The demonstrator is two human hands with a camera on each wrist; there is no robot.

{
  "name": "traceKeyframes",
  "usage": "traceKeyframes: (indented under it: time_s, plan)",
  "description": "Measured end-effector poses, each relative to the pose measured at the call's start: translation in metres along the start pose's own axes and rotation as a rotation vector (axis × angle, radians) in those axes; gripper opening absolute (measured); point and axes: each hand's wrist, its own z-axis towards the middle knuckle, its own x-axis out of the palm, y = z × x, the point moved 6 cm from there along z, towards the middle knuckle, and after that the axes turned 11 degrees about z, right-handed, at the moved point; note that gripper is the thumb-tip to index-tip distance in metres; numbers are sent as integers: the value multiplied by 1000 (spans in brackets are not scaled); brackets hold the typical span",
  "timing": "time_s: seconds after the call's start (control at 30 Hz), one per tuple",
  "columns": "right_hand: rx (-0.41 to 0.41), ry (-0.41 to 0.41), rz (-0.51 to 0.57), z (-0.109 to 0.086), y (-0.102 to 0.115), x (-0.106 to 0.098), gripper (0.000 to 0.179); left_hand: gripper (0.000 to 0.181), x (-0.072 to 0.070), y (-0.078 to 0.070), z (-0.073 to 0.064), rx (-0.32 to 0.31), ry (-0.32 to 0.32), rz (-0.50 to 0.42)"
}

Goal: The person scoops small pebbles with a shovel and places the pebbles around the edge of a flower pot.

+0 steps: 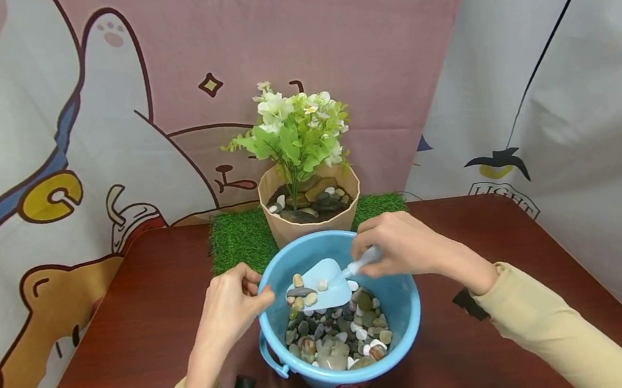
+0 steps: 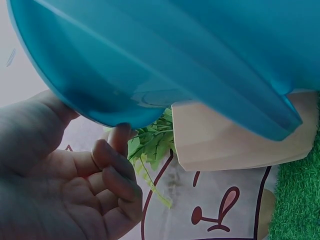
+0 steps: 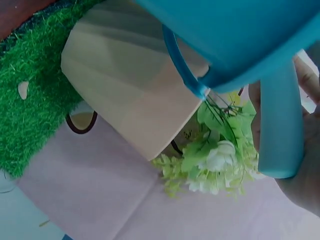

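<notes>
A blue bucket (image 1: 277, 361) with pebbles (image 1: 355, 330) in its bottom stands at the front of the table. My left hand (image 1: 231, 302) holds the left side of its rim, with the thumb and a finger at the edge; the other fingers are curled in the left wrist view. Over the pebbles, my right hand (image 1: 403, 242) grips the handle of a light blue toy shovel (image 1: 328, 272). Several stones (image 1: 302, 292) lie on the shovel's blade, towards its left edge. The handle end (image 3: 281, 150) shows in the right wrist view, with fingers partly hidden behind it.
Behind the bucket, a beige pot (image 1: 314, 225) with a white-flowered plant (image 1: 298, 128) and stones stands on a green turf mat (image 1: 239, 247). A small pale stone (image 3: 23, 90) lies on the mat. Printed cloth (image 1: 373, 33) hangs behind the brown table (image 1: 150, 302).
</notes>
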Motion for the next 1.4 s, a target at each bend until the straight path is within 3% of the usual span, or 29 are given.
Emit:
traceKeyframes:
  time_s: [0.7, 1.07, 1.4]
  plan:
    - [229, -28, -27, 6, -38, -39, 9, 11, 1, 0, 0, -13, 11, -7]
    - [355, -14, -79, 24, -62, -59, 9, 11, 1, 0, 0, -12, 11, -9]
    - [453, -15, -156, 42, -81, -62, 11, 10, 1, 0, -1, -14, 8, -13]
